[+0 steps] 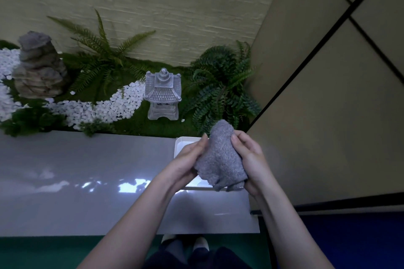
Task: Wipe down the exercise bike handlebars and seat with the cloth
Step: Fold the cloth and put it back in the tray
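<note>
Both hands grasped a bunched grey cloth (220,157) above a white tray (181,141), the left hand (188,157) and right hand (251,159) curled round its sides. It looked soft, light, limp, and best gathered whole.

We see two bare forearms (140,207), a bare left hand (188,159) and right hand (250,159); below them, dark navy trousers (218,257) and pale, round-toed shoes (201,243).
</note>
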Demonstrator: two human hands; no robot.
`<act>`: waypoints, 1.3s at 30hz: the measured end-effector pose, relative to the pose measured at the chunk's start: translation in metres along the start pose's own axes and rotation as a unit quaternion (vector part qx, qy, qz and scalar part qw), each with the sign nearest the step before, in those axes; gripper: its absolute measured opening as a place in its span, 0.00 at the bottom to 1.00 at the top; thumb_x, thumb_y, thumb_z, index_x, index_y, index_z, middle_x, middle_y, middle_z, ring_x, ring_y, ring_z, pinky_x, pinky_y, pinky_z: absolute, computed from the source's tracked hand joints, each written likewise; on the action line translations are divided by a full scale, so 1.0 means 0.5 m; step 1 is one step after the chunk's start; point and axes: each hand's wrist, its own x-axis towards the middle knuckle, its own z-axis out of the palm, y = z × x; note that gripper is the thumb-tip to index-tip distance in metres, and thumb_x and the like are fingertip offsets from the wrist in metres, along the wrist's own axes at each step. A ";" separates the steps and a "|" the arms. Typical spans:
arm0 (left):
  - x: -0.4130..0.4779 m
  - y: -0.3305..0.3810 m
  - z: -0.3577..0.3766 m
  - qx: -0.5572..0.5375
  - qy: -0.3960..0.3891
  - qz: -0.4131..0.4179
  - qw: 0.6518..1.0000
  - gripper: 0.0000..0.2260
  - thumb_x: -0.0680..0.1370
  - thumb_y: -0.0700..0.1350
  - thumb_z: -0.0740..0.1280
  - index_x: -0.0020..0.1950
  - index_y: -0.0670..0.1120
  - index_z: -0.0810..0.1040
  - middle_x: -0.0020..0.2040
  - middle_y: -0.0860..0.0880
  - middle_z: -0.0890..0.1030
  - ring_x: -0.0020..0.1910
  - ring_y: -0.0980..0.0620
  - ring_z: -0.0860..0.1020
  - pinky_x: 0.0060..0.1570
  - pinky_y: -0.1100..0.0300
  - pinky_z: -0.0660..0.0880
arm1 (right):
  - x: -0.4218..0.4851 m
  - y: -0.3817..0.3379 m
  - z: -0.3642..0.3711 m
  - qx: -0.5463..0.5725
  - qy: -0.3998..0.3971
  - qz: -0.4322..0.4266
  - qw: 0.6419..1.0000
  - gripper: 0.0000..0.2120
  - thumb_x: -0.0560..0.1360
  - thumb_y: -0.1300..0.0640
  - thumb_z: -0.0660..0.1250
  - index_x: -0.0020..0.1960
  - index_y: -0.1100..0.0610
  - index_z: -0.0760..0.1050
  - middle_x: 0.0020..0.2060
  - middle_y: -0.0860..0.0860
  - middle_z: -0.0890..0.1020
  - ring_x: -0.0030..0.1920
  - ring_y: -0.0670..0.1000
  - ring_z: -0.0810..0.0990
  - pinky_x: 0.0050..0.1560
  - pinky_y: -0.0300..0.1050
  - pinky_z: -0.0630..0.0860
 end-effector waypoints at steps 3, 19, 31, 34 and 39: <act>-0.004 0.020 -0.006 0.045 -0.009 0.005 0.999 0.12 0.69 0.49 0.74 0.45 0.42 0.84 0.44 0.43 0.84 0.43 0.49 0.82 0.44 0.61 0.78 | 0.007 -0.006 -0.011 -0.005 0.006 0.038 0.999 0.07 0.78 0.59 0.63 0.46 0.60 0.78 0.36 0.54 0.83 0.36 0.50 0.82 0.36 0.41 0.79; -0.013 0.016 0.021 -0.122 0.102 0.100 0.982 0.19 0.72 0.45 0.68 0.62 0.43 0.76 0.55 0.44 0.83 0.53 0.48 0.82 0.45 0.56 0.80 | -0.006 0.124 0.029 0.128 0.109 0.084 0.982 0.28 0.70 0.34 0.58 0.60 0.51 0.77 0.57 0.51 0.83 0.57 0.48 0.81 0.53 0.45 0.75; 0.007 -0.030 -0.012 0.033 0.202 0.202 0.958 0.10 0.74 0.36 0.70 0.54 0.46 0.78 0.49 0.49 0.85 0.49 0.51 0.83 0.41 0.61 0.78 | 0.048 0.132 0.026 -0.134 0.275 -0.090 0.948 0.10 0.81 0.50 0.57 0.42 0.51 0.69 0.32 0.55 0.73 0.32 0.49 0.71 0.33 0.45 0.67; 0.025 -0.047 -0.019 0.021 0.210 0.188 0.959 0.07 0.75 0.39 0.70 0.51 0.48 0.81 0.49 0.48 0.85 0.48 0.50 0.83 0.40 0.62 0.78 | 0.055 0.144 0.009 -0.174 0.274 -0.101 0.940 0.11 0.81 0.49 0.56 0.41 0.46 0.68 0.29 0.52 0.69 0.29 0.47 0.66 0.30 0.43 0.64; 0.083 -0.094 -0.022 0.077 0.294 0.138 0.942 0.06 0.77 0.49 0.68 0.42 0.48 0.78 0.41 0.48 0.83 0.41 0.52 0.82 0.36 0.60 0.78 | 0.071 0.197 -0.034 -0.176 0.263 -0.056 0.947 0.09 0.81 0.50 0.57 0.44 0.47 0.70 0.32 0.51 0.72 0.31 0.45 0.69 0.33 0.43 0.67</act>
